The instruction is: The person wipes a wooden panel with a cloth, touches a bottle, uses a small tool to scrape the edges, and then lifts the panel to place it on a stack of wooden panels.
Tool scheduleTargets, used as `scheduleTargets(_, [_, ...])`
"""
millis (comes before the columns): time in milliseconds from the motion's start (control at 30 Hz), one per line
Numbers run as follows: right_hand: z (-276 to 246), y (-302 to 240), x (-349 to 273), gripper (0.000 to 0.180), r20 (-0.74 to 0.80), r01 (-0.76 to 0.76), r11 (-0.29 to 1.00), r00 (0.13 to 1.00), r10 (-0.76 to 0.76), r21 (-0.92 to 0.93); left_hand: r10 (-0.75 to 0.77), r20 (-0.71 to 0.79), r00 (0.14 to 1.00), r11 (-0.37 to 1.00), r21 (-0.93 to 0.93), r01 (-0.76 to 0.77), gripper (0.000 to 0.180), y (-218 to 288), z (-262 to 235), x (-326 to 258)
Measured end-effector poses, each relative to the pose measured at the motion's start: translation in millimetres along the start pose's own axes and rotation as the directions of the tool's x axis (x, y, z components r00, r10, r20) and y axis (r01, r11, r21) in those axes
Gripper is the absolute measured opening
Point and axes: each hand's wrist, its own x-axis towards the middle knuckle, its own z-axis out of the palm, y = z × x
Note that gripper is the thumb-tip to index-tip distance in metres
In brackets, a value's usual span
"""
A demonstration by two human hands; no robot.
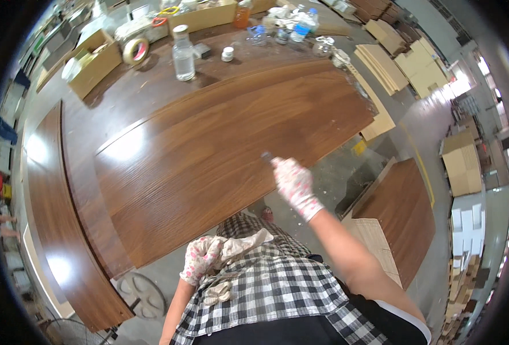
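1. A workshop: a concrete floor, stacks of pale boards at the far right, cardboard boxes at the far left. A long worktop carries a clear bottle, a tape roll and small jars among clutter at its far edge.
2. A big brown wood-grain panel lies flat on the worktop, filling the middle of the scene. A second panel lies along the left, and another rests low at the right.
3. Progress, as a judgement: the panel's face looks even and glossy, with no bare patches visible. The work appears to be at its near edge, right of centre; how much edge is left I cannot tell.
4. The right hand, in a flowered glove, has its grip closed round a small dark tool, the tip touching or just at the panel's near edge.
5. The left hand, gloved the same, is held close against the checked apron, its grip bunched round a pale rag, well apart from the panel.
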Motion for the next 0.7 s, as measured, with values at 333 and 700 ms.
scheduleTargets(333, [-4,292,19,0.022,-0.193,-0.516,0.843,0.821,0.537,0.151,0.139,0.07,0.988,0.99,-0.049,-0.135,0.018,62,60,49])
scheduleTargets(700, [6,526,49,0.024,-0.205,-0.689,0.72,0.695,0.689,0.083,0.216,-0.083,0.973,0.971,0.123,-0.205,0.019,129,169,140])
